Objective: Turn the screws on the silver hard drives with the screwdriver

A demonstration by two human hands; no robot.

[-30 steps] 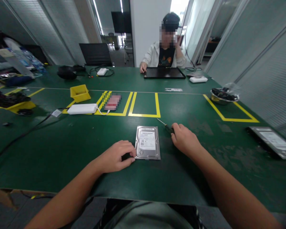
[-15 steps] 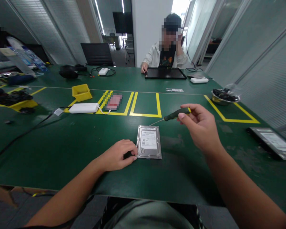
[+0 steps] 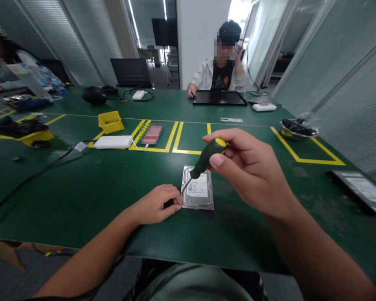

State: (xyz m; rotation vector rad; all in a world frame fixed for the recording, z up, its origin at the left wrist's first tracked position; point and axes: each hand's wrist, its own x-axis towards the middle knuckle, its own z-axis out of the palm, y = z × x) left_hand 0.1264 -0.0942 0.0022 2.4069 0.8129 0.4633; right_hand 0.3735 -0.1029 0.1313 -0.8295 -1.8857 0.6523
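Observation:
A silver hard drive (image 3: 203, 200) with a white label lies flat on the green table, straight in front of me. At its lower left edge, my left hand (image 3: 158, 204) rests with curled fingers and thumb gripping the side. My right hand (image 3: 252, 171) pinches the dark green handle of a screwdriver (image 3: 203, 161) with a yellow end cap. The screwdriver slants down to the left over the drive. Its tip is at the drive's left edge, close to my left fingertips; whether it touches a screw is too small to tell.
On the right lies a second hard drive (image 3: 363, 190), with a metal bowl (image 3: 299, 130) of dark parts behind it. A white power bank (image 3: 113, 142), a cable and a yellow bin (image 3: 110, 122) stand left. Across the table a person (image 3: 221, 77) sits at a black panel (image 3: 219, 97).
My right hand has brought the screwdriver left and nearer to me, steepening it, so its tip moved from the drive's far edge to the left edge. My left hand stays put.

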